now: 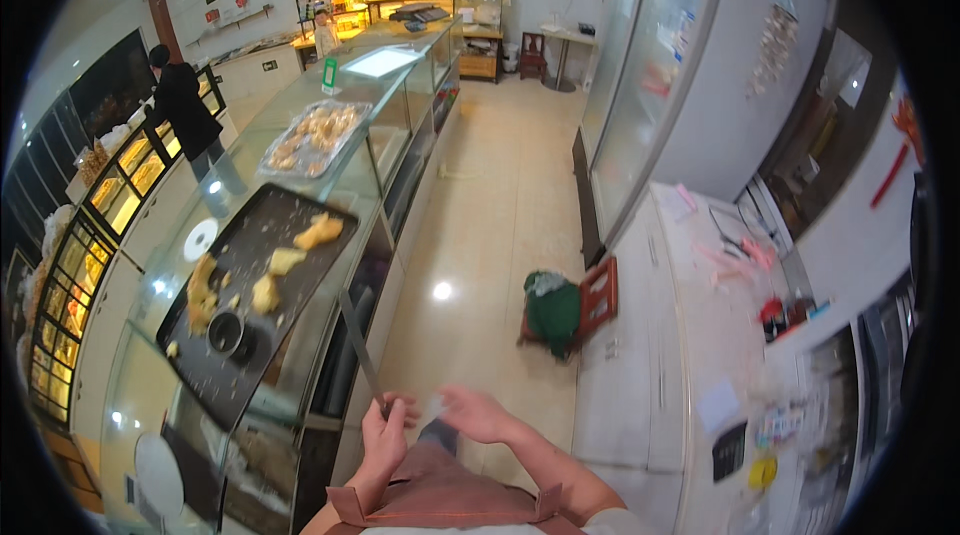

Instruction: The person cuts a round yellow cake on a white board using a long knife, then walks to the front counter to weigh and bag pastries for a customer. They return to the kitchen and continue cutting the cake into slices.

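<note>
My left hand grips the handle of a long knife, whose blade points up and away beside the counter edge. Just to its right is my right hand, blurred, with its fingers apart and nothing visible in them. On the glass counter to the left lies a dark baking tray. Pieces of bread or cake and crumbs are scattered over it. A round dark metal mould stands on the tray near a long curved piece.
Beyond the tray lies a plastic-covered tray of pastries. A red wooden chair with green cloth stands in the aisle. At right are a white worktop and a glass-door fridge. A person in black stands by display cases; another person is farther back.
</note>
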A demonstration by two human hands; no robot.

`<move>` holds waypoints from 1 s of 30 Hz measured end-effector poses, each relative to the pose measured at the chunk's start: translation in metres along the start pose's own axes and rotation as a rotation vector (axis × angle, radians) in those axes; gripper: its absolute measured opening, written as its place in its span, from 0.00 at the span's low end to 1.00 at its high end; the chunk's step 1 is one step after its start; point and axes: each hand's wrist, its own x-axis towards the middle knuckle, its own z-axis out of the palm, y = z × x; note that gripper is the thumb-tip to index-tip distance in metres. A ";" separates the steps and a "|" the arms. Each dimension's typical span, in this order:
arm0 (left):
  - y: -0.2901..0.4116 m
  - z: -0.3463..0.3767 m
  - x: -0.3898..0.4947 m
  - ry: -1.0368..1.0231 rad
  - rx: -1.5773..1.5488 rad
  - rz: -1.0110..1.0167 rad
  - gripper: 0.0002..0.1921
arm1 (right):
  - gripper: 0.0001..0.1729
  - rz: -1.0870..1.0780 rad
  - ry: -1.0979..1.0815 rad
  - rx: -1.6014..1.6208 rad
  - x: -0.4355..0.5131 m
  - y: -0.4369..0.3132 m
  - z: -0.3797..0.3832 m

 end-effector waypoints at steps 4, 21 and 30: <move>0.004 0.052 0.159 -0.009 -0.043 -0.098 0.11 | 0.31 0.254 0.190 -0.356 0.112 0.090 -0.090; 0.073 0.285 0.756 -0.022 0.177 -0.182 0.16 | 0.32 0.635 0.358 -0.307 0.500 0.238 -0.491; 0.098 0.355 0.998 0.235 0.046 -0.180 0.19 | 0.28 0.088 0.205 -0.365 0.888 0.108 -0.733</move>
